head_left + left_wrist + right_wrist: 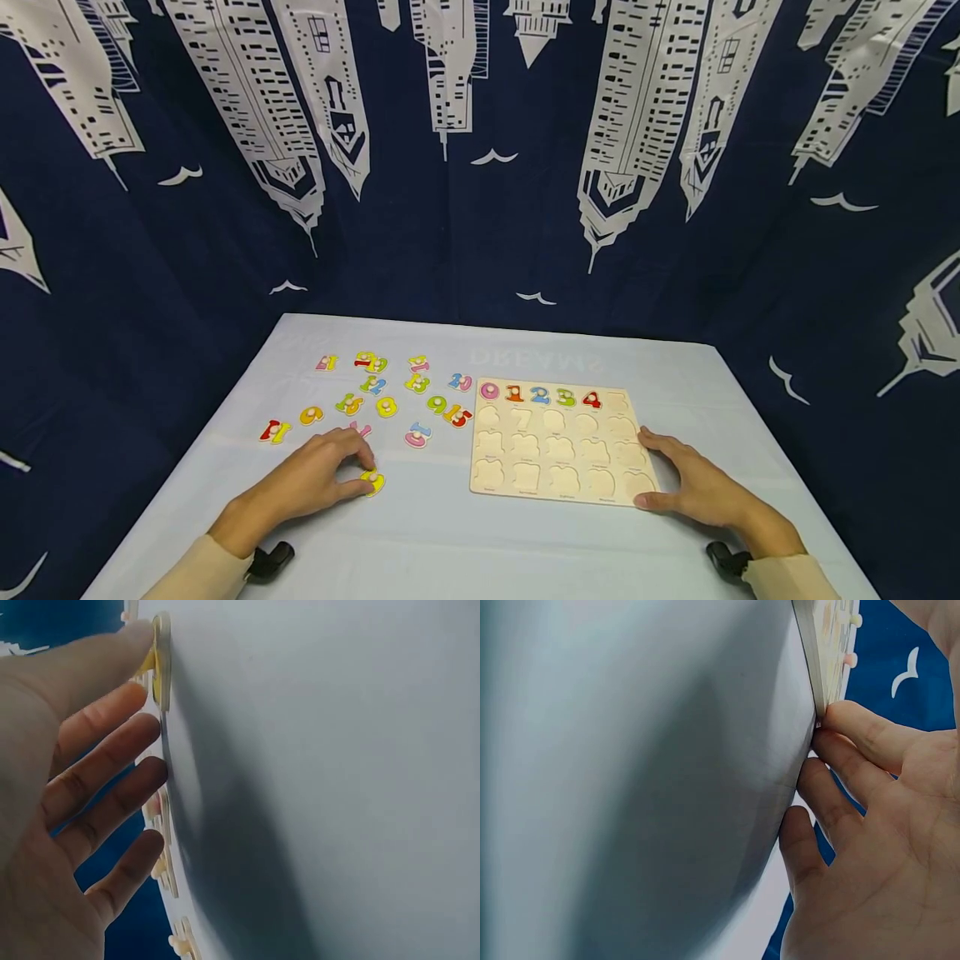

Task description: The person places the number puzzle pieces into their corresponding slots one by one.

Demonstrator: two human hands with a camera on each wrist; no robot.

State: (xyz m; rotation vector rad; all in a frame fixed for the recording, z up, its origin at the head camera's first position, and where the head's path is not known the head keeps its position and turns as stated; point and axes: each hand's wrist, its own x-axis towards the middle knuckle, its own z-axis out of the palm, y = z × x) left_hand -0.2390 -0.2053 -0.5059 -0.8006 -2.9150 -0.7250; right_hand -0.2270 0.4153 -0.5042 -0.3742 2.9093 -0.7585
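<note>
My left hand (318, 468) pinches a yellow number piece (374, 482) between thumb and index finger, low over the white table at its left. In the left wrist view the thumb (139, 641) lies against this yellow piece (162, 664), the other fingers spread loosely below. Which numeral it is stays hidden by the fingers. A wooden number puzzle board (551, 498) lies to the right, its top row holding 0, 1, 2, 3 and 4. My right hand (697, 483) rests at the board's right edge, fingers fairly straight and thumb by the lower corner.
Several loose, knobbed number pieces lie scattered left of the board, among them a green 9 (437, 405), a red-orange 15 (457, 416) and a blue-pink 20 (461, 382). Behind the table (450, 550) hangs a dark blue cloth (420, 242) printed with white buildings.
</note>
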